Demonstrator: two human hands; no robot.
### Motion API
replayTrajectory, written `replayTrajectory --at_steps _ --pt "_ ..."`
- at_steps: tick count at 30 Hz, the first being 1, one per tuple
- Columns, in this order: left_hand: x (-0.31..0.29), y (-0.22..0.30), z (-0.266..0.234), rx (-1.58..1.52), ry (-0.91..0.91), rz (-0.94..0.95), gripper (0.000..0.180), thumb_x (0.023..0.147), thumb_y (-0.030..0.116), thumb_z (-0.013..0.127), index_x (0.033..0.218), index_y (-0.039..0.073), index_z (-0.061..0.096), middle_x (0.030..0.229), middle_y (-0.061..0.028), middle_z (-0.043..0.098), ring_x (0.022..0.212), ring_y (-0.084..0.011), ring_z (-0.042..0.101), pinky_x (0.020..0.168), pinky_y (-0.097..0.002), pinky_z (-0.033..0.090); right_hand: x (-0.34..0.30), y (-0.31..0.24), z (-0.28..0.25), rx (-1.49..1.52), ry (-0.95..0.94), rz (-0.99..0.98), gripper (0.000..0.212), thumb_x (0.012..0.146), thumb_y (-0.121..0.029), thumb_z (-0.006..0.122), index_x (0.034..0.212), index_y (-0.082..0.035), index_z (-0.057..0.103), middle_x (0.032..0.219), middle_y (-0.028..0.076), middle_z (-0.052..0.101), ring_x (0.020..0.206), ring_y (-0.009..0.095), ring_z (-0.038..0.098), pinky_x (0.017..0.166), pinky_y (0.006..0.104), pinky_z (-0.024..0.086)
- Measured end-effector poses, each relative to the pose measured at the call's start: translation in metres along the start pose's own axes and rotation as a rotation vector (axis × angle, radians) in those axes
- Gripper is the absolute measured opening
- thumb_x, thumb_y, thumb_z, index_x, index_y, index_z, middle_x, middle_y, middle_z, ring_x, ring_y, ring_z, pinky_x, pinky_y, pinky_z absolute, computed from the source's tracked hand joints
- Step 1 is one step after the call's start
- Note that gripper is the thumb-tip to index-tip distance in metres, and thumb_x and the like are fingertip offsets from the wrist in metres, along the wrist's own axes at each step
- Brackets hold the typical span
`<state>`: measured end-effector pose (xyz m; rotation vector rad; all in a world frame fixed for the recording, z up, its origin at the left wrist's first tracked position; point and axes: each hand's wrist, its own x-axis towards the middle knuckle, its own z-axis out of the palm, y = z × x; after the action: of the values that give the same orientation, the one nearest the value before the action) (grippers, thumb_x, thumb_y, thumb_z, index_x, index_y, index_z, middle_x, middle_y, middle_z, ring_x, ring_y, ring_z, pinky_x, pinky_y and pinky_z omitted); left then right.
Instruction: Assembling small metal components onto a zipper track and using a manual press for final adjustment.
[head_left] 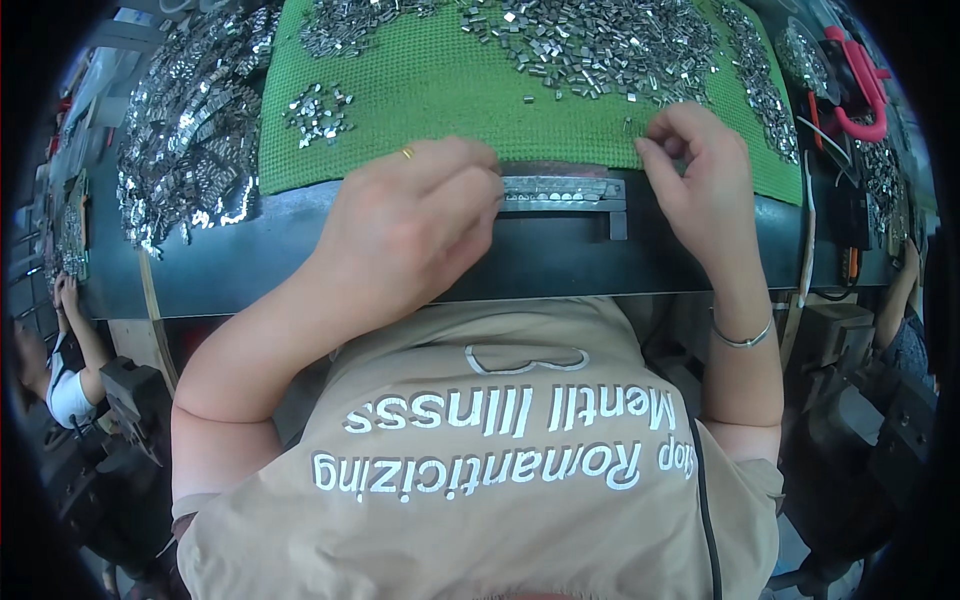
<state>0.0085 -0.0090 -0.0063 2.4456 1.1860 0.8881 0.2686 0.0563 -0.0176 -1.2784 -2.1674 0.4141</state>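
Observation:
A narrow silver metal jig (562, 190) lies along the near edge of the green textured mat (430, 110), with a row of small shiny pieces in its channel. My left hand (415, 225), a ring on one finger, is closed over the jig's left end. Its fingertips are hidden, so what they grip cannot be seen. Off the jig's right end, above the mat, my right hand (705, 170) has its thumb and forefinger drawn together in a pinch. Anything between them is too small to make out. Beyond it lies a heap of small metal links (610, 50).
A smaller cluster of metal pieces (320, 112) sits on the mat's left. Joined metal strips (200, 140) are piled left of the mat. At the right stand a pink-handled tool (862, 90) and an orange-and-black tool (852, 265). Other people's arms (90, 340) show at both sides.

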Motion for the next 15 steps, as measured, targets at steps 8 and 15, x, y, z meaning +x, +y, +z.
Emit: replayTrajectory --at_steps 8,15 --pt "0.036 -0.052 -0.037 0.385 0.026 0.009 0.029 0.087 0.014 0.067 0.115 0.005 0.067 0.124 -0.0149 0.064 0.116 -0.0354 0.059 0.100 -0.0440 0.043 0.010 0.010 -0.024 -0.223 -0.198 -0.281 0.006 0.079 -0.006 0.068 0.084 -0.005 0.070 0.078 0.008 0.060 0.080 0.029 0.060 0.073 0.0401 0.039" --pt "0.059 -0.120 -0.026 0.783 -0.096 -0.133 0.033 0.091 0.015 0.061 0.122 0.004 0.062 0.122 -0.0124 0.064 0.108 -0.0343 0.062 0.092 -0.0430 0.048 0.017 0.009 -0.015 -0.164 -0.256 -0.318 0.002 0.080 -0.004 0.066 0.081 -0.003 0.064 0.081 0.009 0.059 0.079 0.031 0.058 0.071 0.0405 0.040"
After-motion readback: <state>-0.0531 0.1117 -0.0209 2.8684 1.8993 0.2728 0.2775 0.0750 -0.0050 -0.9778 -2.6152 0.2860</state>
